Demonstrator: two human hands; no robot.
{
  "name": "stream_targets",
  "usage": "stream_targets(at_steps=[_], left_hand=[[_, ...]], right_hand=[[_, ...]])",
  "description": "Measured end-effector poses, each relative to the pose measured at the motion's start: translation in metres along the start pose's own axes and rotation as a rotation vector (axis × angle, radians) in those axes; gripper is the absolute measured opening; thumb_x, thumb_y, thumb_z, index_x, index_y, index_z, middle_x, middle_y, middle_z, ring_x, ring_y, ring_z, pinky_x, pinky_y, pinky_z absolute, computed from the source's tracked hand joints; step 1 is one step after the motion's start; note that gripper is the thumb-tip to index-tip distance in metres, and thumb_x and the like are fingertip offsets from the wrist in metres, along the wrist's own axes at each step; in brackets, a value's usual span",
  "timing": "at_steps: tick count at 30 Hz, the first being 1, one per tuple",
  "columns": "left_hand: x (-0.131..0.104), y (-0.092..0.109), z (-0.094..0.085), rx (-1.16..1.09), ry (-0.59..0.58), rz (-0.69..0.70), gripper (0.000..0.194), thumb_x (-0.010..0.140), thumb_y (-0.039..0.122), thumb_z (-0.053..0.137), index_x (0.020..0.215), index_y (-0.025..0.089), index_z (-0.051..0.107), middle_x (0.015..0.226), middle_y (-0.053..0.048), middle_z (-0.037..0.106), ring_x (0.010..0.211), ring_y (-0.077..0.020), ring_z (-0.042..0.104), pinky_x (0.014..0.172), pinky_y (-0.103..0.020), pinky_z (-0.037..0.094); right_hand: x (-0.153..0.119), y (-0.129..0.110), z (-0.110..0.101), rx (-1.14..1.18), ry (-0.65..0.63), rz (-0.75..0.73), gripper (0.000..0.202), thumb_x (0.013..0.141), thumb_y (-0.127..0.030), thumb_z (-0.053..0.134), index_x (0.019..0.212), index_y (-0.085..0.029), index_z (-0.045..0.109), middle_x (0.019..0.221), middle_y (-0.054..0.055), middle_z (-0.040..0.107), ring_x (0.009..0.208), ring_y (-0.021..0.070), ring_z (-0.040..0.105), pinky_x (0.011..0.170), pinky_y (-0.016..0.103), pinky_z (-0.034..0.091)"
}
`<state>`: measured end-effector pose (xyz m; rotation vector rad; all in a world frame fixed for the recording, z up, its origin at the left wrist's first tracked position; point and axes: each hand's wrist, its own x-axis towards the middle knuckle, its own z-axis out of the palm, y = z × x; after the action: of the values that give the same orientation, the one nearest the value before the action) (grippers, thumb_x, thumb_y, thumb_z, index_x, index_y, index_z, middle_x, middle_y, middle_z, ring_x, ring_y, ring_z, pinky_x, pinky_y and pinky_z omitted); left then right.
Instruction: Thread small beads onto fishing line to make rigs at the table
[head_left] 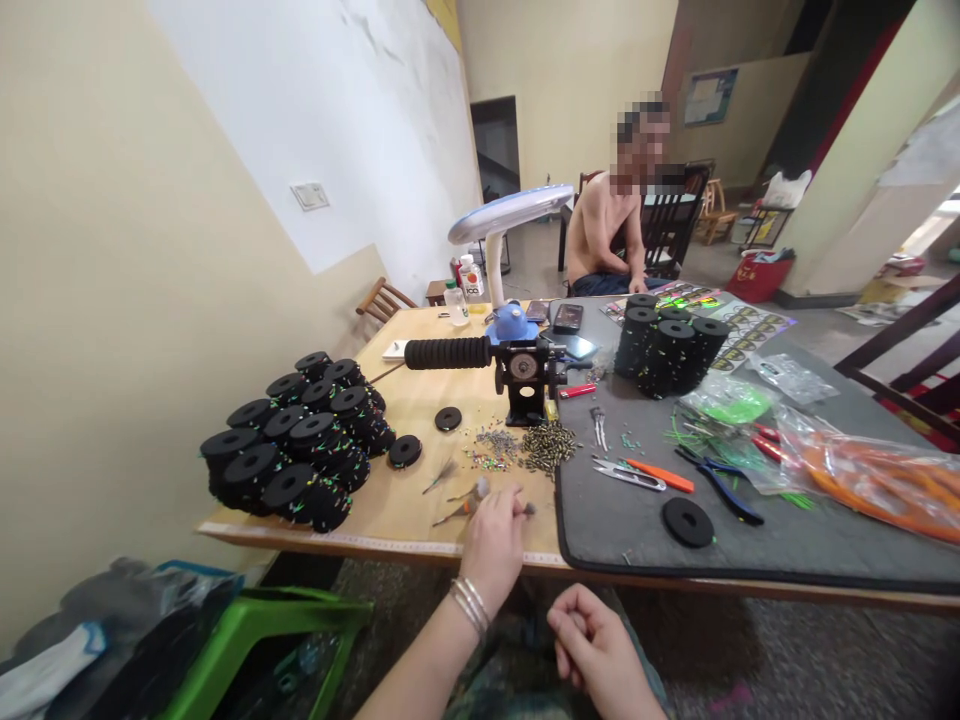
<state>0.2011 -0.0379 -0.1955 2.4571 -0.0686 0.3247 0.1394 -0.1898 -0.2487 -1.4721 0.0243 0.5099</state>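
Observation:
My left hand (495, 538), with silver bangles at the wrist, lies at the table's front edge. Its fingers are bent down beside a small dark grey piece (530, 509); the fingertips are partly hidden, so what they hold cannot be made out. Just left of it lie small brush-like bundles (454, 514) with fine bristly ends. My right hand (592, 640) is held below the table edge, over my lap, fingers curled and thumb pressed in; anything between them is too small to see. Beyond the left hand are piles of brass-coloured beads (551, 446) and silver beads (496, 440).
Stacked black foam spools (289, 430) with coloured bits stand left. A clamped black tool with a ribbed handle (448, 352) stands mid-table. Thread snips (630, 474), an orange cutter (660, 474), pliers (721, 487) and a foam ring (688, 522) lie right. A person (611, 220) sits behind.

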Motion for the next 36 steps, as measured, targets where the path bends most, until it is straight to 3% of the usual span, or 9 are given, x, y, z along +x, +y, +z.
stream_targets(at_steps=[2,6,9,12,19,29,36], left_hand=[[-0.012,0.000,-0.004,-0.144,-0.015,-0.060,0.027,0.085,0.012,0.048,0.111,0.016,0.056,0.084,-0.006,0.064,0.080,-0.0203,0.062,0.074,-0.033,0.050],[-0.049,-0.002,-0.008,-0.691,-0.097,-0.312,0.019,0.082,0.025,0.059,0.098,0.016,0.061,0.082,-0.003,0.062,0.071,-0.0158,0.059,0.063,-0.025,0.047],[-0.077,-0.006,-0.003,-0.912,-0.202,-0.502,0.016,0.076,0.028,0.066,0.084,0.016,0.059,0.071,0.002,0.055,0.056,-0.0101,0.049,0.051,-0.021,0.040],[-0.094,-0.008,0.004,-1.036,-0.227,-0.652,0.019,0.073,0.029,0.070,0.078,0.017,0.056,0.069,0.004,0.052,0.056,-0.0090,0.046,0.050,-0.020,0.039],[-0.100,-0.003,0.009,-1.080,-0.249,-0.664,0.019,0.074,0.029,0.068,0.076,0.016,0.054,0.067,0.004,0.054,0.059,-0.0096,0.047,0.053,-0.020,0.040],[-0.100,0.000,0.017,-1.078,-0.343,-0.570,0.030,0.076,0.040,0.067,0.074,0.019,0.046,0.062,0.003,0.058,0.055,-0.0107,0.052,0.053,-0.023,0.042],[-0.099,0.004,0.015,-1.278,-0.296,-0.685,0.033,0.071,0.038,0.075,0.083,0.019,0.050,0.067,0.004,0.058,0.059,-0.0112,0.057,0.057,-0.024,0.042]], right_hand=[[-0.002,-0.004,-0.002,0.045,0.050,0.004,0.054,0.068,-0.074,0.057,0.071,-0.021,0.046,0.039,-0.009,0.047,0.033,0.0047,0.028,0.036,0.018,0.019],[-0.004,-0.011,-0.002,0.099,0.113,0.015,0.058,0.065,-0.077,0.059,0.071,-0.021,0.046,0.040,-0.008,0.048,0.033,0.0045,0.030,0.036,0.017,0.020],[-0.004,-0.011,0.002,0.085,0.070,0.024,0.059,0.063,-0.078,0.059,0.070,-0.020,0.047,0.040,-0.008,0.049,0.033,0.0043,0.031,0.035,0.016,0.021],[-0.003,-0.007,0.007,0.074,0.013,0.041,0.058,0.063,-0.076,0.061,0.070,-0.020,0.048,0.039,-0.008,0.049,0.032,0.0039,0.031,0.034,0.016,0.021],[0.000,-0.002,0.010,0.058,-0.010,0.037,0.053,0.065,-0.071,0.064,0.068,-0.020,0.048,0.038,-0.008,0.050,0.031,0.0037,0.030,0.033,0.016,0.021],[-0.002,-0.003,0.009,0.020,-0.001,0.018,0.049,0.068,-0.066,0.064,0.069,-0.019,0.049,0.039,-0.008,0.050,0.032,0.0043,0.033,0.035,0.016,0.024],[-0.001,-0.002,0.009,0.051,0.006,0.022,0.048,0.069,-0.066,0.063,0.069,-0.020,0.048,0.039,-0.008,0.049,0.032,0.0047,0.033,0.035,0.016,0.023]])
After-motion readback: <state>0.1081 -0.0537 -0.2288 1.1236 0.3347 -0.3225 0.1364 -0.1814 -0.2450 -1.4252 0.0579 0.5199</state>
